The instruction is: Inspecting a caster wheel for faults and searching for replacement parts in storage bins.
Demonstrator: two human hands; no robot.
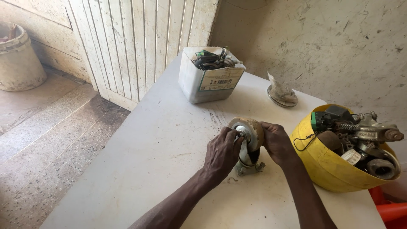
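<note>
You have the caster wheel [249,142] standing upside down on the bench [161,161], a little in front of the white tub [210,78] and just left of the yellow bowl [324,163]. Its mounting plate sits flat on the bench top, so the fork points up and the worn, tan wheel is raised where both hands can reach it. That footing seems to be why it stands steady without being clamped.

Your left hand [221,153] is curled against the near face of the wheel, fingertips pressed at the shiny hub. Your right hand [277,142] cups the far side of the tread, fingers wrapped round it, apparently bracing the wheel against the push from the other side. Neither hand is spread; both are closed onto the wheel.

Much is hidden. Your left knuckles cover the axle end, so I cannot tell whether you pinch a nut or bolt there or only press on it. The fork's lower part and the plate are half shadowed under your palms. The tub's tangle of dark parts and the bowl's heap of metal fittings are too jumbled to name singly. Beyond the bowl, a round lid under a crumpled clear bag [282,94] is blurred.
</note>
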